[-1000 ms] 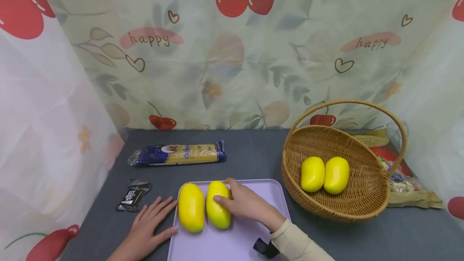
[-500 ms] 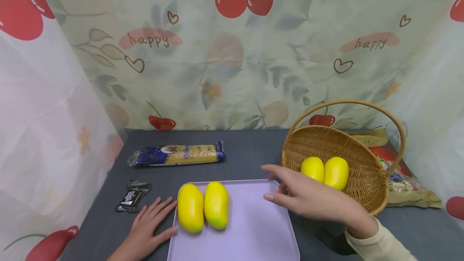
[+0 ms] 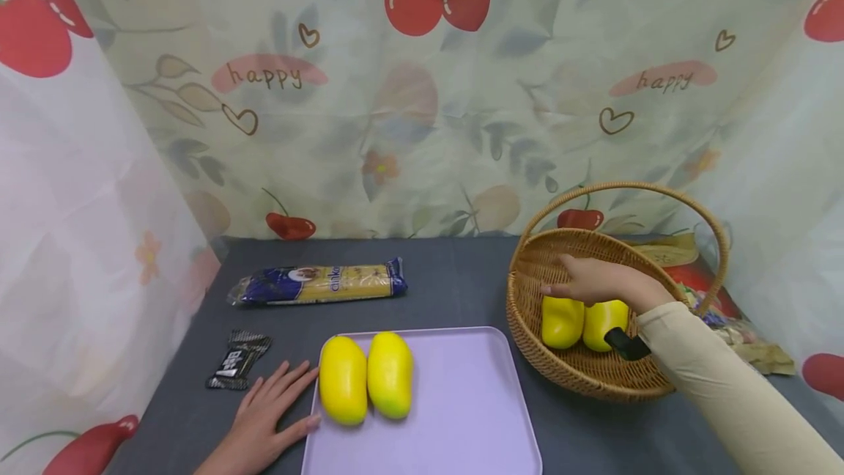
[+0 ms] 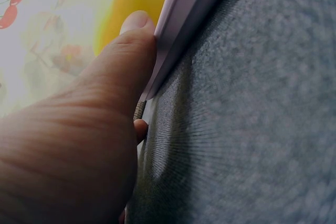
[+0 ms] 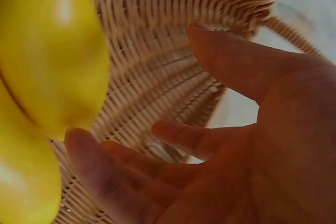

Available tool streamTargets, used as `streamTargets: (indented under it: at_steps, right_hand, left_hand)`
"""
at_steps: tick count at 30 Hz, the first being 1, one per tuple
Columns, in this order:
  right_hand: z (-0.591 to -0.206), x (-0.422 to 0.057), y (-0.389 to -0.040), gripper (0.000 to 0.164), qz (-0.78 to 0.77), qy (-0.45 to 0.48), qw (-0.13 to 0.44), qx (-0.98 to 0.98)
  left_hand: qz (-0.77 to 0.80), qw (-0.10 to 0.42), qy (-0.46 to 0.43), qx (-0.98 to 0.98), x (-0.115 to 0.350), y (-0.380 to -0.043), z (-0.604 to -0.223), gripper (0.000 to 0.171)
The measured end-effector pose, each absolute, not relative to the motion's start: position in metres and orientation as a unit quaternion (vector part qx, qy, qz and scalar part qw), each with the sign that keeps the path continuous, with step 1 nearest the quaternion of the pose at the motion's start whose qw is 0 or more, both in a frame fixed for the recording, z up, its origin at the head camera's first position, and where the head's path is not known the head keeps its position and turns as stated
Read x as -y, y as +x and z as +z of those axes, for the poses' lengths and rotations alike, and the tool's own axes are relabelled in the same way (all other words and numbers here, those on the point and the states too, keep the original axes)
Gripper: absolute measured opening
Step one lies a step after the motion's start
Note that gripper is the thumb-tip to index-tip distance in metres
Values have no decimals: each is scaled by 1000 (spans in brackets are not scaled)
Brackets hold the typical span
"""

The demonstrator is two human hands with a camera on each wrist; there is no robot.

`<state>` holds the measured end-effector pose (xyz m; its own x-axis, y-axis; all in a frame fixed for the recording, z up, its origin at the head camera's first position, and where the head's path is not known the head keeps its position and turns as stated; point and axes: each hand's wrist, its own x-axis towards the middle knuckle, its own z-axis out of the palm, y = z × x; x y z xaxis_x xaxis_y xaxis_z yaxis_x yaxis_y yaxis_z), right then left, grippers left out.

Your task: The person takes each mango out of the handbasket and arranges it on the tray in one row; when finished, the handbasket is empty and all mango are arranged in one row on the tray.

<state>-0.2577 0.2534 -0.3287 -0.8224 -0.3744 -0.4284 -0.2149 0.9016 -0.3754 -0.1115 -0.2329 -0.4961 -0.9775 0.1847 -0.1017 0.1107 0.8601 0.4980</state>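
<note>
In the head view my right hand (image 3: 596, 284) hangs over the wicker basket (image 3: 524, 336), above two yellow mangoes (image 3: 562, 327) lying side by side inside. The right wrist view shows this hand (image 5: 273, 150) with fingers and thumb spread and nothing between them; one fingertip is close to a mango (image 5: 55, 51), contact unclear. Two more mangoes (image 3: 343, 380) lie together at the left of a pale purple tray (image 3: 475, 402). My left hand (image 3: 260, 416) rests flat beside the tray's left edge, its thumb (image 4: 134, 40) at the rim.
A blue and yellow pasta packet (image 3: 323, 283) lies behind the tray. Left of the tray is a small black wrapped packet (image 3: 239, 359). A brown and red bag (image 3: 758, 358) sits behind the basket, whose tall handle (image 3: 626, 185) arches overhead. Printed curtain walls the back and sides.
My right hand has let go of the second mango on the tray and moved right, over the basket. That mango now stands closer to the first. My left hand has stayed put.
</note>
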Motion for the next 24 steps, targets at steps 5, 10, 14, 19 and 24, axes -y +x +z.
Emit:
streamTargets:
  at_steps: [5, 10, 14, 19, 24]
  right_hand:
    - [-341, -258, -270, 93, -168, -108, 307, -931]
    - [-350, -259, -272, 86, -121, -102, 302, -940]
    - [-354, -257, -271, 90, -81, -117, 285, -948]
    - [-357, -255, -272, 93, -82, -127, 274, -950]
    - [-355, -252, -274, 91, -80, -165, 251, -950]
  left_hand:
    - [253, 64, 83, -962, 233, -110, -498, 66]
    - [254, 58, 89, -961, 233, -109, -498, 65]
    - [256, 63, 87, -961, 232, -109, -497, 66]
    - [257, 68, 84, -960, 232, -110, -496, 66]
    - [252, 73, 74, -962, 233, -111, -495, 67]
